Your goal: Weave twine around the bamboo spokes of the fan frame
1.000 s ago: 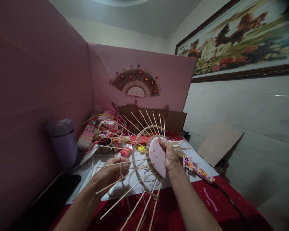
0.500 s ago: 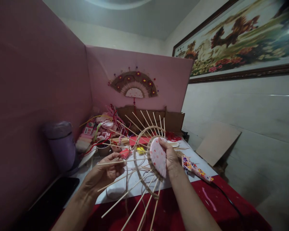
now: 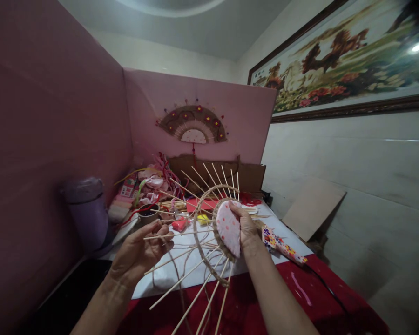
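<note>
My right hand (image 3: pixel 248 230) grips the half-round base (image 3: pixel 228 228) of a fan frame, white cloth with pinkish-red dots, thumb on its front. Thin wooden sticks (image 3: pixel 185 284) spread out from this base, and a braided twine band (image 3: pixel 197 242) curves across them. On the left, my left hand (image 3: pixel 139 251) has its fingers bent together around a strand of twine (image 3: pixel 176 267), which trails down below the hand. One stick's tip passes right by these fingers. Part of the strand is hidden behind the sticks.
A finished fan (image 3: pixel 195 123) hangs on the pink panel. Behind the sticks lie a red packet (image 3: pixel 180 224) and a yellow piece (image 3: pixel 203 219). A purple cup (image 3: pixel 87 214) stands left, near a dark flat object (image 3: pixel 77 293). A flower-patterned glue gun (image 3: pixel 282 244) with a cord lies right.
My left hand has drawn back left, away from the twine band, with the strand trailing from it. The right hand and the fan frame stay nearly in place; the view has shifted slightly.
</note>
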Tool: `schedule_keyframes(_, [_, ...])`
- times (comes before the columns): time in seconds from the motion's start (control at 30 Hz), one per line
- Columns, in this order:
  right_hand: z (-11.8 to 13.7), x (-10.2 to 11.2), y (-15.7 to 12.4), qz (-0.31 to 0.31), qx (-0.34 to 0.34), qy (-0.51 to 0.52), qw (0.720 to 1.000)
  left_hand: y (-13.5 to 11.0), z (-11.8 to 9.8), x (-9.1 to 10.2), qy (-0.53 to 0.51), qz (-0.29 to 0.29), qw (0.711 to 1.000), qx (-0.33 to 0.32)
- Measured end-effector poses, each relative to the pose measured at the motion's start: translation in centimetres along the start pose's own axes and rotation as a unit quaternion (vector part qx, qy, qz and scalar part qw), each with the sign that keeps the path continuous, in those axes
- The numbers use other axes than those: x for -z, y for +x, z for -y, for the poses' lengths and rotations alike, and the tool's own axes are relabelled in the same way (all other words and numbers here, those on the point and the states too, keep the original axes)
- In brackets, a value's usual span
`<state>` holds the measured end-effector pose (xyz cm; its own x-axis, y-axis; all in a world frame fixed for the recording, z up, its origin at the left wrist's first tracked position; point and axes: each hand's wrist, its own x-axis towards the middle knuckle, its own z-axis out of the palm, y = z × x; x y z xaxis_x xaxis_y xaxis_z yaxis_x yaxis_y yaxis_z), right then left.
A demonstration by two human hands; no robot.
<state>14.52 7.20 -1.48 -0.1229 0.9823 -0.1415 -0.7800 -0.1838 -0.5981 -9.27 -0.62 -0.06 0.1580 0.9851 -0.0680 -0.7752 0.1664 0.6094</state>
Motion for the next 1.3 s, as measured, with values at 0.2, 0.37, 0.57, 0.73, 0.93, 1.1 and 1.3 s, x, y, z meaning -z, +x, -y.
schedule_keyframes(0.2, [0.0, 0.7, 0.6, -0.003, -0.009, -0.008, 1.0, -0.3, -0.4, -0.1, 0.002, 0.009, 0.999, -0.04])
schedule_keyframes(0.37, [0.1, 1.1, 0.8, -0.002, -0.02, -0.016, 1.0, -0.8, -0.9, -0.1, -0.049, 0.091, 0.994, -0.041])
schedule_keyframes(0.57, [0.2, 1.5, 1.4, -0.008, -0.025, -0.027, 0.999, -1.3, -1.3, -0.6, 0.0, 0.017, 0.998, -0.062])
schedule_keyframes(0.73, [0.5, 1.9, 1.6, -0.016, -0.037, -0.038, 0.998, -0.6, -1.0, 0.8, 0.156, 0.066, 0.985, -0.029])
schedule_keyframes(0.93, [0.4, 1.9, 1.8, -0.021, -0.016, -0.038, 0.999, 1.2, -0.2, 1.8, 0.42, 0.028, 0.906, -0.047])
schedule_keyframes(1.1, [0.1, 1.3, 1.3, -0.009, -0.024, -0.04, 0.999, 0.6, 1.0, -0.1, 0.33, 0.063, 0.929, -0.155])
schedule_keyframes(1.3, [-0.4, 0.3, 0.4, 0.003, -0.035, -0.034, 0.999, 0.6, 2.7, -0.8, 0.229, 0.139, 0.961, -0.066])
